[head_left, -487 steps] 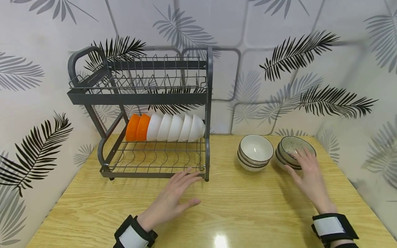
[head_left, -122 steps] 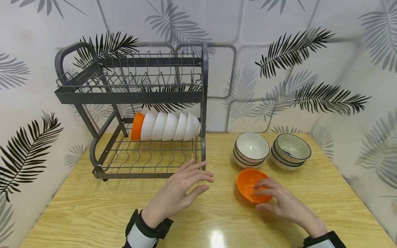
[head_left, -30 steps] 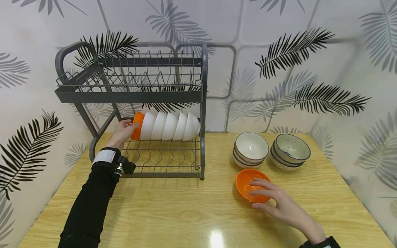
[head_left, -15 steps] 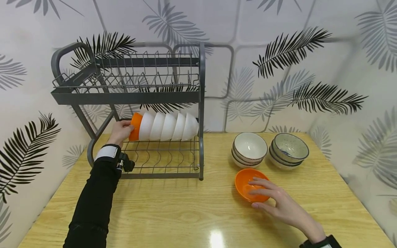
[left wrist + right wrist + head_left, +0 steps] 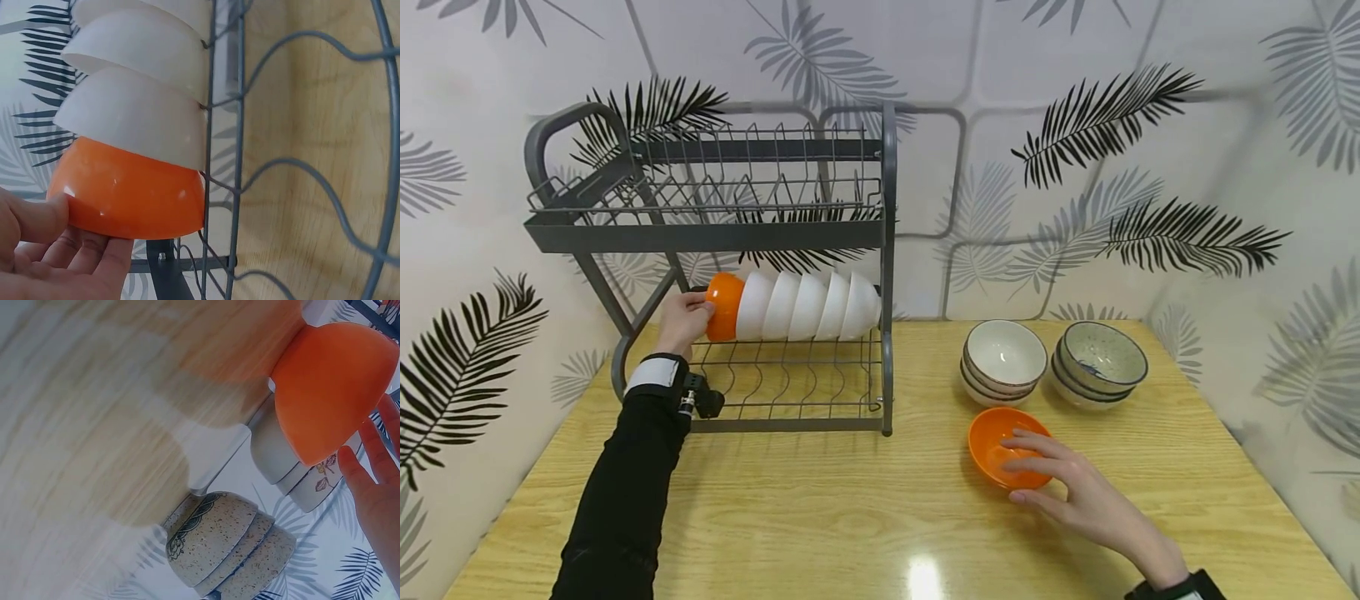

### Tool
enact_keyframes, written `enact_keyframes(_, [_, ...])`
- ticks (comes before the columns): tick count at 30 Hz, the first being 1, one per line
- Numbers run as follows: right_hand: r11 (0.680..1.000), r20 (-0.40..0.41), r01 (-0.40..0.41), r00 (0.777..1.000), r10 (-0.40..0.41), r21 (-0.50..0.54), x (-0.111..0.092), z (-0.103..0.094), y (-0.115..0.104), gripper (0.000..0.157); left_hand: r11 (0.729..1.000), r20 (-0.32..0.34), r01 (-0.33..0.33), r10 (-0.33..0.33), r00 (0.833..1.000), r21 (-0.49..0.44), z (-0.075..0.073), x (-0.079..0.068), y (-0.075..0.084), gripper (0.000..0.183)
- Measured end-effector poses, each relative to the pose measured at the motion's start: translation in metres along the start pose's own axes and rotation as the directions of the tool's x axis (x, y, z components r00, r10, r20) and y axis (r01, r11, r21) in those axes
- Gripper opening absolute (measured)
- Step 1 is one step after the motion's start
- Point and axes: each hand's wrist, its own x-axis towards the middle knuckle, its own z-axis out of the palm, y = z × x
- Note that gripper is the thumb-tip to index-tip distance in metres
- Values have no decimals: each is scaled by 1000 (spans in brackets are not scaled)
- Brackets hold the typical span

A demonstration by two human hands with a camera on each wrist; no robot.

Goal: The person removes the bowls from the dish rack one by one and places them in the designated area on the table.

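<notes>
My left hand (image 5: 681, 323) pinches an orange bowl (image 5: 725, 308) at the left end of a row on the lower tier of the dish rack (image 5: 715, 237). In the left wrist view, the thumb lies on the orange bowl's (image 5: 131, 194) outer wall and the fingers are below. It stands on its side against several white bowls (image 5: 808, 308). My right hand (image 5: 1082, 500) rests at a second orange bowl (image 5: 988, 442), upright on the table. Its loosely bent fingers reach over the rim, the thumb outside. In the right wrist view, the fingertips (image 5: 350, 464) are at that bowl's (image 5: 337, 387) rim.
Behind the second orange bowl stands a stack of cream bowls (image 5: 1006, 354). Beside it, to the right, is a stack of speckled grey-green bowls (image 5: 1105, 354). The patterned wall (image 5: 1075, 208) closes off the back of the wooden table (image 5: 820, 517).
A second orange bowl has left the rack and stands on the table. My left hand has reached into the rack and now draws the remaining orange bowl slightly left from the white ones.
</notes>
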Motion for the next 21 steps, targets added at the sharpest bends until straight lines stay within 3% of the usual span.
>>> enact_keyframes(11, [1000,-10,14,1000,-14,2,-1,1,1,37,979,-28,54,-60,998,-195,-6,-5,-2,50])
enact_keyframes(16, [1000,-12,20,1000,-19,13,-1,2,1,37,970,-64,49,-66,996,-238,-7,-10,-2,49])
enact_keyframes(21, [999,-24,37,999,-37,27,-1,2,1,37,974,-128,22,-52,990,-225,-6,-14,-3,46])
